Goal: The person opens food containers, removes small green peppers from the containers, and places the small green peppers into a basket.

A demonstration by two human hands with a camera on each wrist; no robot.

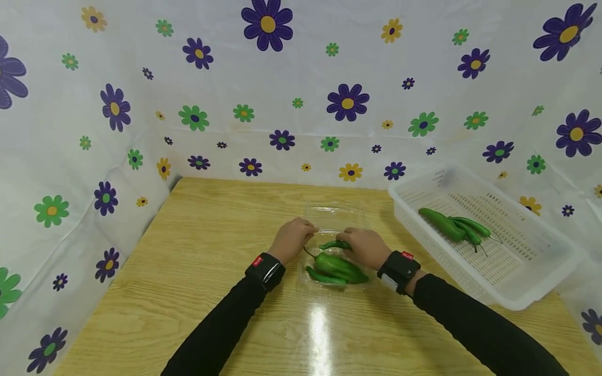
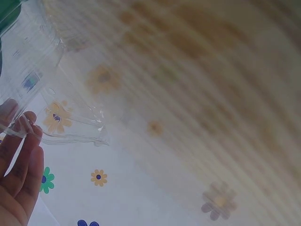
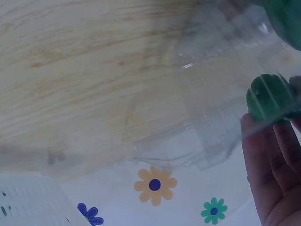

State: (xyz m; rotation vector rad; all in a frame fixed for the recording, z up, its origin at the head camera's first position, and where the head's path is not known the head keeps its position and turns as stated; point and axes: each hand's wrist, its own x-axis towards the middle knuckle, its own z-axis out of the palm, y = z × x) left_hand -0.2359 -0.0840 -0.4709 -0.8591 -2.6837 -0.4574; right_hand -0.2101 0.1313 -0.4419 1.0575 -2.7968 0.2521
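Note:
A clear plastic clamshell box [image 1: 305, 284] lies with its hinged lid [image 1: 334, 216] folded back on the far side. In it are a large green pepper [image 1: 336, 266] with a long stem and a slimmer green pepper [image 1: 324, 277] in front. Another small green pepper [image 1: 331, 244] lies along the back, its right end under the right hand. My left hand [image 1: 293, 240] pinches the box's back edge at the left, thumb and fingers on the clear plastic [image 2: 61, 136]. My right hand [image 1: 369, 248] grips that edge at the right, fingers [image 3: 277, 160] close against the small pepper's end.
A white perforated basket [image 1: 517, 261] stands to the right, with several green peppers [image 1: 442, 223] inside. The wooden table [image 1: 202, 224] meets a white flower-print cloth [image 1: 301, 78] at the back and sides.

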